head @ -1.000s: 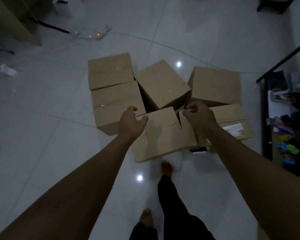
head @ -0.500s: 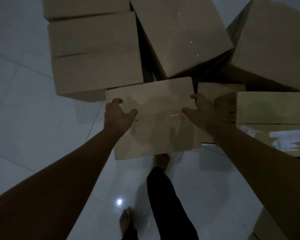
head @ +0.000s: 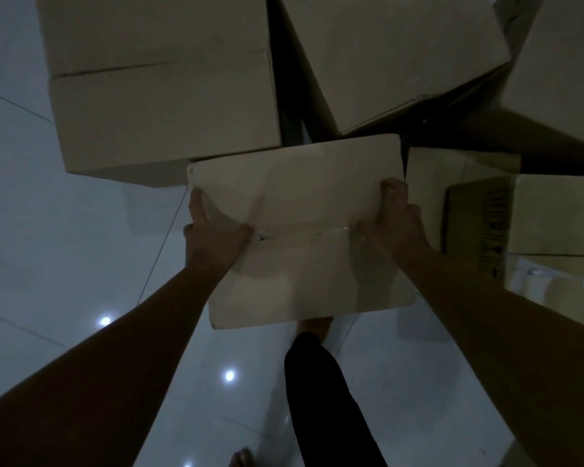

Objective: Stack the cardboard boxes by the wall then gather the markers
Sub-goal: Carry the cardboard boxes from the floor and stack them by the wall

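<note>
Between my two hands sat the small pale-brown cardboard box point(head: 304, 230), held by its side edges at the centre of the head view. My left hand point(head: 213, 244) gripped the left edge, its thumb laid across the top near the taped seam and one finger stretched up along the side; the other fingers curled out of sight under the box. My right hand point(head: 393, 224) gripped the right edge the same way, its thumb on the seam and its fingers point(head: 393, 188) wrapped over the upper corner. Whether the box rested on the glossy white tiled floor point(head: 64, 264) or hung just clear of it I could not tell. Just beyond it stood a larger tan cardboard box point(head: 162, 96) at upper left and a tilted tan cardboard box point(head: 391, 52) at upper centre, both cut off by the frame's top. At right, a brown carton with dark printing point(head: 533, 230) ran out of frame; the printing was too dim to read.
</note>
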